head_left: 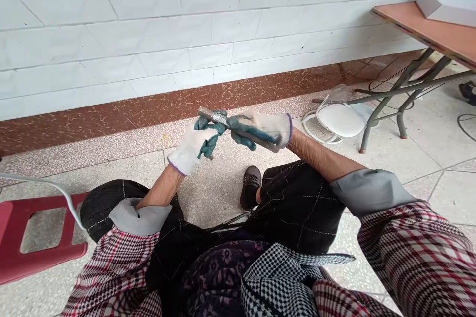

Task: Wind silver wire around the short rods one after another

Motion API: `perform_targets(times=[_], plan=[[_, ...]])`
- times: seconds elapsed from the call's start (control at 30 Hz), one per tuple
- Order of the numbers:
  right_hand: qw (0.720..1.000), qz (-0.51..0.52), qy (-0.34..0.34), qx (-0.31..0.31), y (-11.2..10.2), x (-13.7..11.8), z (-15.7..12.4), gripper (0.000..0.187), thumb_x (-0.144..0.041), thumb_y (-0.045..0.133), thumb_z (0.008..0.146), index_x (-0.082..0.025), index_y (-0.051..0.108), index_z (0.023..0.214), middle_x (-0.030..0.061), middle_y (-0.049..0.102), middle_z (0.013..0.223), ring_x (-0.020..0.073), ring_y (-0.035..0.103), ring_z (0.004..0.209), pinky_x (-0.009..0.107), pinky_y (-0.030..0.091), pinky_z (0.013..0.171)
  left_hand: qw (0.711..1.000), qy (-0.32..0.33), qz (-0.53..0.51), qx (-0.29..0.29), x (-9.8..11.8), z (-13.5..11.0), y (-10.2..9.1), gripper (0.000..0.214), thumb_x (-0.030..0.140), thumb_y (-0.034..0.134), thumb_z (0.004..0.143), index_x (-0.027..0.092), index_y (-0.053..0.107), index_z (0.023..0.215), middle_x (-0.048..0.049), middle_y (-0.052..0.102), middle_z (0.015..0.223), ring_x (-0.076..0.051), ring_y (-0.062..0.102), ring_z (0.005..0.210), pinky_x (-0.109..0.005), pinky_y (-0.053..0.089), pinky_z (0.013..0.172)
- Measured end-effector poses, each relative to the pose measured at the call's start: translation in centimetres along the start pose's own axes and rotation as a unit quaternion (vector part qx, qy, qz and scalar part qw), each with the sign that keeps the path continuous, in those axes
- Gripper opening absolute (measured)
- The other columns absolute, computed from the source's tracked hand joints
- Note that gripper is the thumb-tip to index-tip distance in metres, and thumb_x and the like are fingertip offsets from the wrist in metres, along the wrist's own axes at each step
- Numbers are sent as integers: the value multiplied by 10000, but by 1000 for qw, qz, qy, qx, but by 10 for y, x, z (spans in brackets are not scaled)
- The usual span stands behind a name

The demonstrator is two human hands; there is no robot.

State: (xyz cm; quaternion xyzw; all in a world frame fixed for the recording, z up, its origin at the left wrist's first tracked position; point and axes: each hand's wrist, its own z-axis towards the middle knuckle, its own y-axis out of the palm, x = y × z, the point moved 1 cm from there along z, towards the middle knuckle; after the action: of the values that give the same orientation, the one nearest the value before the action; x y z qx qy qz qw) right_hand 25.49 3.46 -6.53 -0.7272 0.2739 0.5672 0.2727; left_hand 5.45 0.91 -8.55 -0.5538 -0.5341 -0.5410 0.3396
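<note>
I sit over the tiled floor with both hands raised in front of me, each in a white work glove with green-coated fingers. Between them runs a short grey metal rod (219, 118) wrapped with silvery wire near its left end. My left hand (195, 142) pinches that wrapped end from below. My right hand (262, 130) is closed round the rod's other end. A thin dark tool or wire (228, 222) lies across my lap.
A red plastic stool (22, 250) stands at the lower left with a white cable (55, 189) over it. A white face shield (340, 118) lies on the floor by the metal legs of a brown folding table (427, 29) at the right. The tiled wall is close ahead.
</note>
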Motion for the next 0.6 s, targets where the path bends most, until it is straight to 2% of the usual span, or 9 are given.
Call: perform_targets(times=[0.07, 0.1, 0.2, 0.3, 0.4, 0.53, 0.6], plan=[[990, -87, -15, 109, 3, -3, 4, 194, -286, 705, 994, -166, 616, 869, -34, 551, 666, 76, 476, 485, 184, 406, 390, 999, 10, 2, 32, -4, 6, 3, 186, 223, 709, 721, 219, 523, 709, 105, 417, 477, -49, 305, 355, -216, 256, 363], [981, -131, -16, 143, 3, -5, 5, 157, -216, 699, 986, -164, 621, 860, -43, 530, 652, 68, 460, 483, 174, 383, 388, 999, 15, 3, 38, -5, 8, 4, 219, 212, 706, 730, 225, 493, 680, 100, 415, 474, -51, 310, 356, -216, 255, 358], [968, -177, -7, 176, 1, -8, 6, 154, -159, 662, 998, -164, 634, 847, -50, 516, 625, 56, 432, 449, 171, 328, 347, 1000, 13, 1, 27, -6, 12, 5, 182, 195, 683, 768, 223, 516, 702, 90, 440, 495, -59, 331, 363, -217, 272, 353], [978, -101, -7, 184, -6, -10, 4, 194, -219, 640, 1027, -161, 630, 842, -49, 520, 620, 54, 414, 416, 178, 326, 311, 1000, 4, -6, 3, -5, 12, 1, 41, 214, 666, 812, 197, 634, 832, 72, 515, 541, -70, 374, 366, -222, 277, 351], [982, -21, -20, 185, -8, -13, -1, 190, -298, 666, 1027, -137, 675, 927, -56, 518, 607, 55, 396, 399, 179, 322, 292, 999, 9, -11, -35, -8, 8, -5, 144, 241, 661, 827, 165, 701, 942, 66, 529, 531, -77, 374, 357, -225, 279, 352], [989, 64, -50, 124, -5, -21, -13, 352, -478, 753, 979, -129, 704, 985, -72, 499, 592, 48, 367, 389, 169, 309, 292, 992, -13, -49, -113, -21, 8, -5, 148, 291, 655, 824, 180, 693, 914, 107, 399, 435, -73, 240, 313, -225, 254, 343], [990, 96, -62, 81, -6, -24, -19, 426, -557, 766, 960, -138, 699, 996, -87, 475, 577, 47, 352, 384, 167, 309, 299, 994, -35, -18, -104, -30, 13, -3, 125, 302, 672, 830, 189, 690, 881, 108, 383, 424, -74, 239, 309, -228, 241, 344]])
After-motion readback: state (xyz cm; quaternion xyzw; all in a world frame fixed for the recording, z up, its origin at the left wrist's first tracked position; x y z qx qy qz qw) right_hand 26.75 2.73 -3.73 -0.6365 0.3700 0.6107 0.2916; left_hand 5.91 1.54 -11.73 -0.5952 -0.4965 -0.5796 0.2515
